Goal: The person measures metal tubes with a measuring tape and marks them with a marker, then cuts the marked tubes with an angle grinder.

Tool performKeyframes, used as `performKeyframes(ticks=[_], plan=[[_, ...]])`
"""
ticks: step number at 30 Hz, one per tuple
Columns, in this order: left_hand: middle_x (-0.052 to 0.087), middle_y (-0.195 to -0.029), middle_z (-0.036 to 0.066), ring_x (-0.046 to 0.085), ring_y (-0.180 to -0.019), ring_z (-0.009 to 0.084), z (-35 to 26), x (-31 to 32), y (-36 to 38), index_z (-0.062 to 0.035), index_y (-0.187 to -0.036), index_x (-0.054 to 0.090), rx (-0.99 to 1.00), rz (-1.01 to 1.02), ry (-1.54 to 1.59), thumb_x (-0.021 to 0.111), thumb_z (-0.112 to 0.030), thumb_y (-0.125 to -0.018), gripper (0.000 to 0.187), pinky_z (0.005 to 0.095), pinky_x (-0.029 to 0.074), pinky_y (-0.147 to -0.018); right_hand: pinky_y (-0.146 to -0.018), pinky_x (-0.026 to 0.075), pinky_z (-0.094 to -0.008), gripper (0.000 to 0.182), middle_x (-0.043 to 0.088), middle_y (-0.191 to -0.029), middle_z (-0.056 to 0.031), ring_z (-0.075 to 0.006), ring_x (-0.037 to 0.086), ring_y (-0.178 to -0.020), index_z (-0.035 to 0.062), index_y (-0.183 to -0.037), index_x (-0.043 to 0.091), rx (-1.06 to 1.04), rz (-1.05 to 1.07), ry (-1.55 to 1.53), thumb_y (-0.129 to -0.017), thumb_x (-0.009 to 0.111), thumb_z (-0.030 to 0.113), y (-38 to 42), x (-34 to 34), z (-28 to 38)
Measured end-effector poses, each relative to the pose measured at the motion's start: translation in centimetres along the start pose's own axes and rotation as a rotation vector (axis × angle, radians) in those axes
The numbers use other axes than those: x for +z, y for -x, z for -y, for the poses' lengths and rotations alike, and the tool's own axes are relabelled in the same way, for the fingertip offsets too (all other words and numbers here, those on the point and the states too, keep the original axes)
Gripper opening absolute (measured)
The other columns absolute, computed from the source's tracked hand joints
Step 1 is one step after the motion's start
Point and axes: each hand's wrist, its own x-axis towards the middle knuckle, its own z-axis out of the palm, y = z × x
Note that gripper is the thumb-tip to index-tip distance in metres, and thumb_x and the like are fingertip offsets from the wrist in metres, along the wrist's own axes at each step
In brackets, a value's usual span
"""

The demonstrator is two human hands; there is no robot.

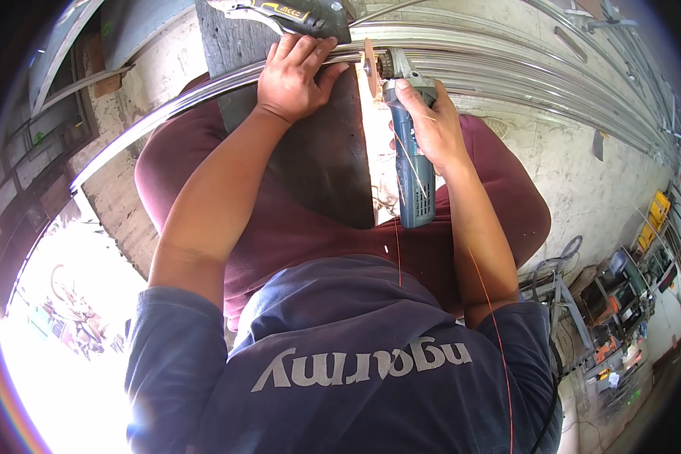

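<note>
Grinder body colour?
Dark teal-blue grinder body; shows best in the head view.

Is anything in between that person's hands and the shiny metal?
Yes, for the right hand: the grinder it holds comes between, with the disc at the metal's edge. For the left hand, nothing visible: it rests right on the shiny metal.

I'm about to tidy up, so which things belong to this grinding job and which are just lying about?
Grinding: grinder in the right hand, its disc, metal strips under the left hand, dark board.

Apparently lying about: yellow object and clutter, both at right.
</note>
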Motion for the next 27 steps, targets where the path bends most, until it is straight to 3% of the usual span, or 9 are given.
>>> performKeyframes(ticks=[8,11,20,23,27], plan=[[0.074,-0.111,0.004,0.069,-0.111,0.0303,-0.1,-0.2,-0.1,-0.0132,-0.127,0.082,-0.006,0.002,0.009,0.085,-0.041,-0.095,0.043,0.0451,0.057,-0.093,-0.056,0.061,-0.0356,0.063,0.071,-0.092,-0.0106,-0.0175,0.072,-0.070,-0.0020,-0.130,0.056,-0.041,0.002,-0.006,-0.105,0.080,0.051,-0.3,0.1,-0.4],[0.074,-0.111,0.004,0.069,-0.111,0.0300,-0.2,-0.2,-0.1,-0.0130,-0.126,0.082,-0.004,-0.002,0.007,0.085,-0.041,-0.094,0.043,0.0450,0.057,-0.093,-0.057,0.065,-0.0391,0.060,0.069,-0.096,-0.0104,-0.0189,0.072,-0.073,0.0013,-0.131,0.057,0.003,-0.005,0.007,-0.104,0.082,0.048,-0.2,0.0,-0.1],[0.073,-0.111,0.004,0.069,-0.111,0.0295,-0.1,-0.3,-0.2,-0.0131,-0.127,0.082,0.011,-0.012,0.010,0.086,-0.040,-0.094,0.043,0.0447,0.057,-0.092,-0.056,0.064,-0.0379,0.059,0.069,-0.093,-0.0094,-0.0189,0.073,-0.073,0.0011,-0.130,0.057,-0.080,0.011,-0.040,-0.105,0.082,0.049,-0.9,0.0,-1.0],[0.073,-0.112,0.004,0.069,-0.111,0.0293,-0.1,-0.2,0.0,-0.0132,-0.128,0.082,0.005,-0.001,0.009,0.085,-0.040,-0.094,0.043,0.0445,0.057,-0.092,-0.066,0.061,-0.0333,0.061,0.072,-0.100,-0.0093,-0.0164,0.072,-0.076,-0.0007,-0.132,0.058,-0.003,0.000,-0.007,-0.105,0.081,0.049,-0.3,0.2,0.1],[0.073,-0.112,0.004,0.069,-0.110,0.0295,-0.3,-0.3,-0.2,-0.0134,-0.127,0.082,0.004,0.000,-0.007,0.085,-0.040,-0.094,0.042,0.0443,0.057,-0.092,-0.064,0.059,-0.0325,0.060,0.071,-0.098,-0.0083,-0.0152,0.071,-0.074,0.0001,-0.132,0.059,-0.009,-0.004,-0.008,-0.105,0.081,0.049,-0.4,0.2,0.0]])
